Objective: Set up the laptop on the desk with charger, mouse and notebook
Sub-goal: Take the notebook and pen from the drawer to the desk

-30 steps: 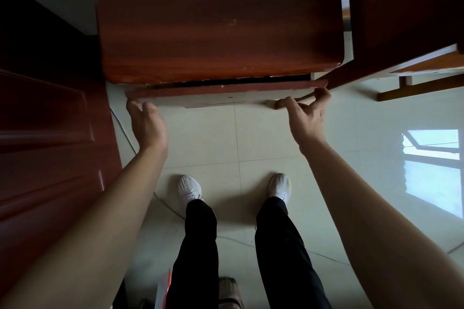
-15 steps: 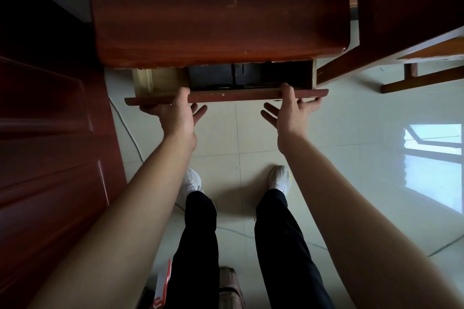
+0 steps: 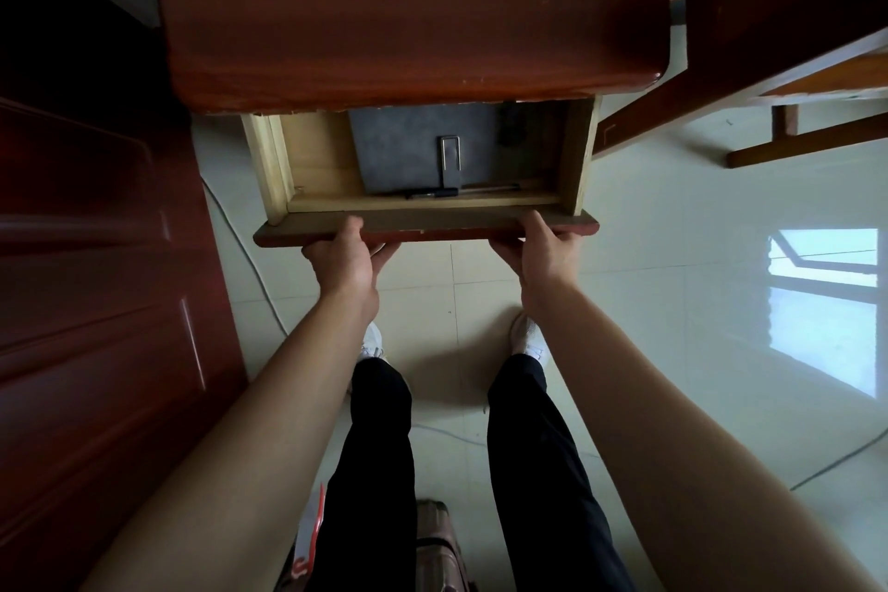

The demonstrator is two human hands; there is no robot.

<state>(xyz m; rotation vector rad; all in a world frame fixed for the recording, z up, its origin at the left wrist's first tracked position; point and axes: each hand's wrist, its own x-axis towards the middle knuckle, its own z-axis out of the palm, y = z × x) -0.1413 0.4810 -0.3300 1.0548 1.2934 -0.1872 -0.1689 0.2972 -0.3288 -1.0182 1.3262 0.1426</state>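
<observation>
Beneath the desk (image 3: 413, 14), the drawer (image 3: 423, 226) stands further out than half a second ago. Left hand (image 3: 343, 262) and right hand (image 3: 545, 255) each grasp its front panel, thumbs on top, apparently to pull evenly. Inside lies a flat grey case (image 3: 408, 144) with a metal clasp, possibly laptop or notebook, with a black pen (image 3: 432, 193) at its near edge.

Single head-worn wide-angle view, steeply downward, close above desk (image 3: 413, 14), drawer (image 3: 432, 221) and floor (image 3: 672, 303).

One desk (image 3: 413, 14), one open drawer (image 3: 432, 222), two hands: left hand (image 3: 343, 262), right hand (image 3: 545, 255).
In the drawer: one grey notebook (image 3: 399, 149), one pen (image 3: 432, 193), one small dark item (image 3: 510, 125). Below: two white shoes (image 3: 526, 337).
</observation>
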